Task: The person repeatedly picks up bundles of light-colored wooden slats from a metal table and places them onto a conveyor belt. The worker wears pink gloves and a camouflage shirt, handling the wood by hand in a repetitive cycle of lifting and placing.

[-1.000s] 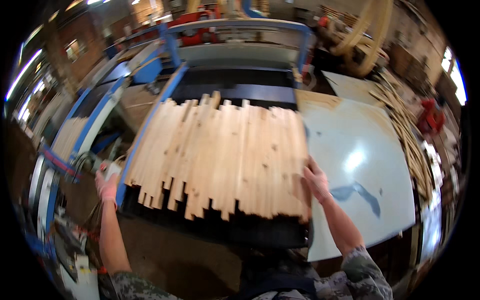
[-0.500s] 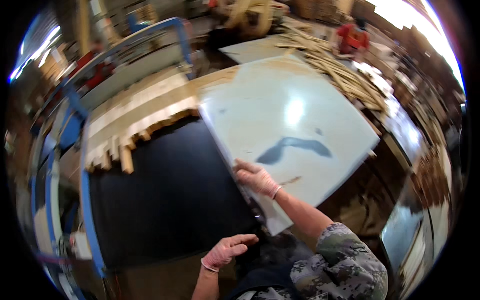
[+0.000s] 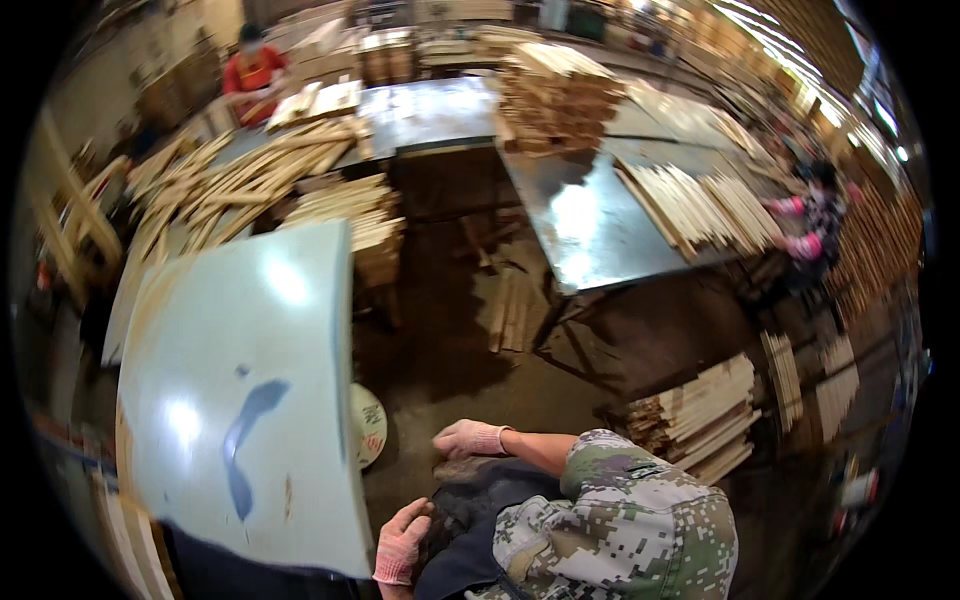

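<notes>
A pale blue worktop (image 3: 250,400) filled the left of a timber workshop; right of it both gloved hands rested on a dark cloth (image 3: 470,520), left hand (image 3: 402,545) curled, right hand (image 3: 468,438) flat, fingers grasping nothing; wooden slats (image 3: 700,410) lay stacked farther right.

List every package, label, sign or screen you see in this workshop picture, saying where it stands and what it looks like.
Round pale disc with a faint mark: on the floor beside the pale blue table, near the left hand.
No packages, signs or screens visible.
</notes>
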Motion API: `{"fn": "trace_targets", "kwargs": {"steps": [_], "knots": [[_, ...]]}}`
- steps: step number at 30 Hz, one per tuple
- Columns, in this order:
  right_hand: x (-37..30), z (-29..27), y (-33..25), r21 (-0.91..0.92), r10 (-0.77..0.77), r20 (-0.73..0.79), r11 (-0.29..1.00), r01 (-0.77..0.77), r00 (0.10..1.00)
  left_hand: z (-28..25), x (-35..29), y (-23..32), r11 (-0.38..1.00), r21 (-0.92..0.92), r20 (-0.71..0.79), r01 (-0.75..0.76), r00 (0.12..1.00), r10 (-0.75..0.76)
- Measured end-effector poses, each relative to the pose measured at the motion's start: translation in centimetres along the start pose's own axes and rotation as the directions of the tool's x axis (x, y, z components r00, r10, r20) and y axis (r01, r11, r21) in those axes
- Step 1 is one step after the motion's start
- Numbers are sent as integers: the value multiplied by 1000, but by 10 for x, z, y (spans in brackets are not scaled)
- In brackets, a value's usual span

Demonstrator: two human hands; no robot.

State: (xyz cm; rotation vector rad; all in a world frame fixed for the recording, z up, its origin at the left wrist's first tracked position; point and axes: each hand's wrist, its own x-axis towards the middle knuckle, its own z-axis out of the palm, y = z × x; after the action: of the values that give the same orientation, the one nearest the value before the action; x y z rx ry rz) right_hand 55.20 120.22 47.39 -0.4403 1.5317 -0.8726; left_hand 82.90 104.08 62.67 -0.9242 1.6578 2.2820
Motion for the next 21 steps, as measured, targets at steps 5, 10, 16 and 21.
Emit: {"fn": "trace_targets", "kwargs": {"steps": [5, 10, 16, 21], "knots": [[-60, -112, 218, -95, 288, -602, 900, -425, 745, 46, 104, -17, 959, 282, -52, 21, 999, -7], [-119, -168, 327, -28, 473, -581, 802, -596, 663, 159, 182, 47, 778, 627, 166, -41, 983, -82], [-82, -202, 431, -415, -7, -452, 887, -204, 892, 228, 277, 84, 686, 714, 386, -140, 896, -219], [-86, -195, 285, 464, 418, -502, 869, -173, 757, 229, 330, 106, 463, 867, 334, -185, 904, -266]]}}
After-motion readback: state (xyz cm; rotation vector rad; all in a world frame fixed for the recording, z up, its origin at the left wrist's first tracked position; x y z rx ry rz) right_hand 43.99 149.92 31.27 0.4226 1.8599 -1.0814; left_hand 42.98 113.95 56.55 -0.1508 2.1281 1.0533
